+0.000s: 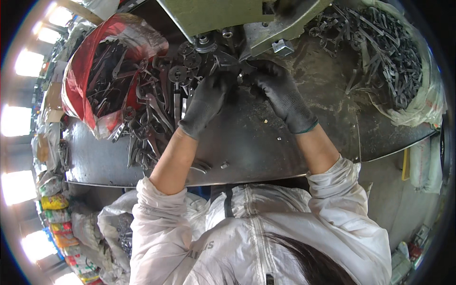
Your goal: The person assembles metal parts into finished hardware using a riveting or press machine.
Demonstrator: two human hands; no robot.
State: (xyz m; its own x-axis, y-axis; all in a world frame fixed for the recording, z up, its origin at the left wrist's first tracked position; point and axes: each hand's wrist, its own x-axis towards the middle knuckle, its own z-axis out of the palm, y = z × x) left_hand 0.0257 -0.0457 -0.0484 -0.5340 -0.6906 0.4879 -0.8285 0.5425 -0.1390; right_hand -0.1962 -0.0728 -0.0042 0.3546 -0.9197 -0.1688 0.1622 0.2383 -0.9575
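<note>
Possibly we get pinched if the press (213, 16) moves, as our left hand (209, 99) and right hand (280, 90) curl close by, a bright bit (240, 76) between them, though whether fingers grip it we cannot tell.

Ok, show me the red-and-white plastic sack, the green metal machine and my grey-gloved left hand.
Red-and-white sack (76, 88), head view: left wall.
Green machine (213, 16), head view: flat casing.
Left hand (211, 92), head view: gloved back.
</note>
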